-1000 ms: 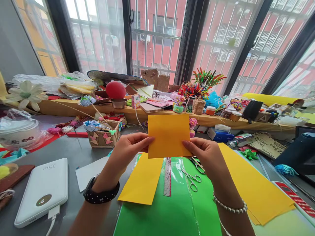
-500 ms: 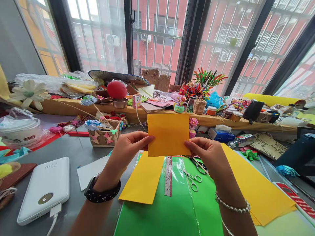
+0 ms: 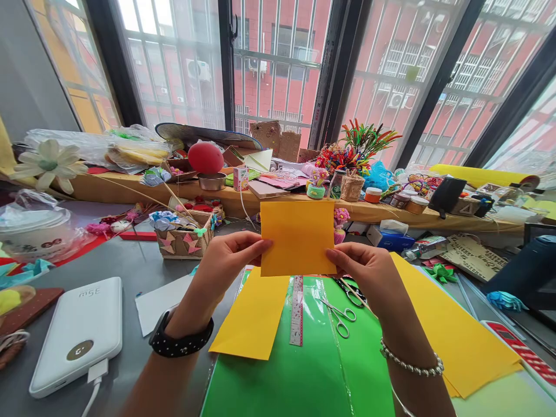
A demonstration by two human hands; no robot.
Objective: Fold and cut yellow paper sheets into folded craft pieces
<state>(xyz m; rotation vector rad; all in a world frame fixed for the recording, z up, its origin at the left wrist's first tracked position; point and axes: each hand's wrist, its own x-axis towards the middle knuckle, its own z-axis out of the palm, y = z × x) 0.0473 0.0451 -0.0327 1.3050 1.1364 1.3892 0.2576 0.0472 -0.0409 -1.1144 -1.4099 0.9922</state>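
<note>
A small rectangle of orange-yellow paper (image 3: 297, 237) is held up in front of me, facing the camera. My left hand (image 3: 230, 260) pinches its left edge between thumb and fingers. On the opposite edge, my right hand (image 3: 362, 269) grips it the same way near the lower corner. Beneath it, a longer yellow paper strip (image 3: 252, 318) lies on the green mat (image 3: 299, 382). A patterned ruler (image 3: 296, 315) lies to the right of that strip. Silver scissors (image 3: 341, 317) rest on the mat near my right hand, with a black-handled pair (image 3: 354, 294) partly hidden behind.
More yellow sheets (image 3: 464, 336) are stacked at the right. A white power bank (image 3: 78, 336) with a cable lies on the left. Behind, a cardboard box with paper flowers (image 3: 185, 237) stands below a ledge (image 3: 243, 202) crowded with craft items, including a red balloon (image 3: 206, 157).
Almost nothing differs. Both hands keep the paper in nearly the same place, and the things on the table have not moved.
</note>
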